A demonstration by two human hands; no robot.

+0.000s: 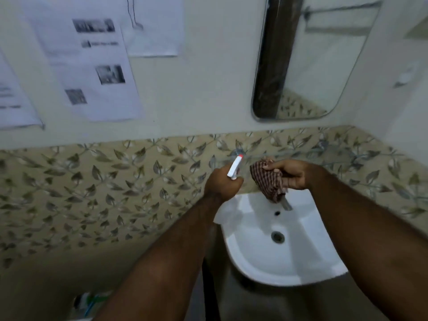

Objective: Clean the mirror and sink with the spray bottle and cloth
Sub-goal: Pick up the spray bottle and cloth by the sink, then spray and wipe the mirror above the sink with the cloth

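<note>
My left hand (pixel 221 184) grips a spray bottle; only its white trigger head with a red nozzle tip (pixel 235 167) shows above my fingers, pointing up toward the wall. Just to its right, my right hand (pixel 293 176) holds a bunched brown checked cloth (pixel 269 180) that hangs down over the back of the sink. The white sink (pixel 261 260) sits below both hands, with a drain in its bowl and a metal tap (pixel 286 205) partly hidden by the cloth. The rounded mirror (pixel 310 59) hangs on the wall above, at the upper right.
Printed paper sheets (pixel 92 66) are stuck to the wall at the upper left. A band of leaf-patterned tiles (pixel 115 186) runs behind the sink. A white item with green and blue parts (pixel 91 302) lies on the floor at the lower left.
</note>
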